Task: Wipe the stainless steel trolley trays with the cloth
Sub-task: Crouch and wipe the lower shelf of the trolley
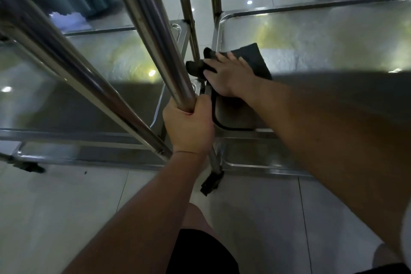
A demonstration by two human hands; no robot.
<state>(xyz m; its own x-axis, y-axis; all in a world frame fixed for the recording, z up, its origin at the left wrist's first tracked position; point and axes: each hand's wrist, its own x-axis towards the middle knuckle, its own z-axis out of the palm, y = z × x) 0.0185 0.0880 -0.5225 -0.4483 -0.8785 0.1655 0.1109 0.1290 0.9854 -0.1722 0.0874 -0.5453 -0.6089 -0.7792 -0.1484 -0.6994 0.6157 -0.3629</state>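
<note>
Fingers of the right hand (226, 75) lie flat and spread on the dark grey folded cloth (253, 60), pressing it into the left corner of the shiny stainless steel tray (333, 29). One cloth end seems bunched over the rim, though shadow blurs it. The left hand (189, 127) is wrapped around a polished steel upright tube (155, 35). That bunched end could snag the thin post (189, 18) and drag the cloth off.

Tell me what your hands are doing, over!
Left hand grips post. Right hand flat on cloth, tray corner. Nothing blocking.
</note>
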